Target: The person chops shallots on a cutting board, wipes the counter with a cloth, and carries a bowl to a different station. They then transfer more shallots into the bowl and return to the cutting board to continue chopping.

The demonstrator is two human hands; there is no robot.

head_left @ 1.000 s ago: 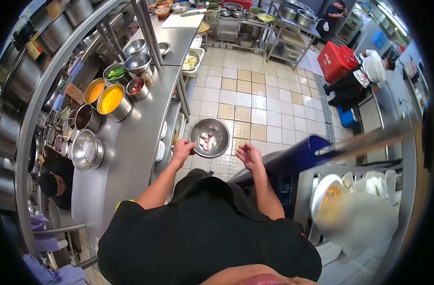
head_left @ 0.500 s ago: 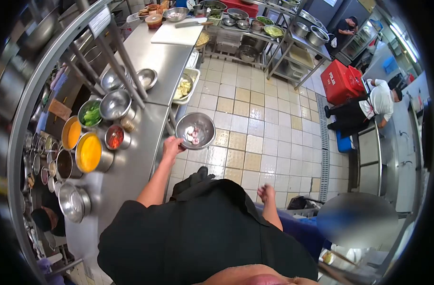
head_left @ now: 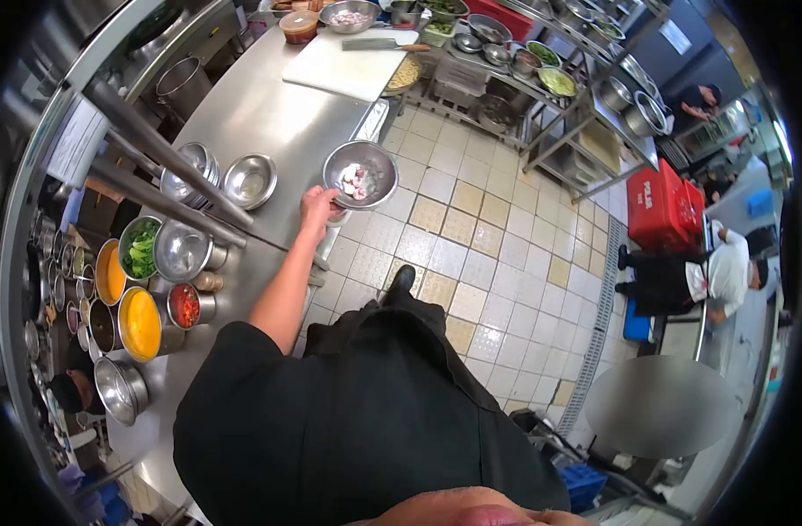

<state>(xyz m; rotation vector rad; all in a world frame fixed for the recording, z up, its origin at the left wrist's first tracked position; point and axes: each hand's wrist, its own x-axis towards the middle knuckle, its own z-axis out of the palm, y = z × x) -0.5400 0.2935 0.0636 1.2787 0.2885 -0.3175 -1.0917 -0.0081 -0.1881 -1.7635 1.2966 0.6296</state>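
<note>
My left hand (head_left: 317,210) grips the near left rim of a steel bowl (head_left: 384,190), held out beside the counter edge over the floor. Pale pinkish-white pieces (head_left: 359,181) lie in the bottom of the bowl. My right hand is out of sight. Beyond the bowl, a white cutting board (head_left: 331,72) lies on the counter with a cleaver (head_left: 368,44) near its far edge. An empty-looking steel bowl (head_left: 250,181) stands on the counter left of my hand.
Along the left of the steel counter (head_left: 234,114) stand containers of green vegetables (head_left: 140,249), chopped red pieces (head_left: 184,307) and yellow liquid (head_left: 143,323). A metal rack (head_left: 594,131) stands ahead right. A person in white (head_left: 730,270) is by the right counter, near a red box (head_left: 655,210).
My left hand and the bowl have moved forward along the counter as the view shifted. My right hand, seen before at lower right, has left the view.
</note>
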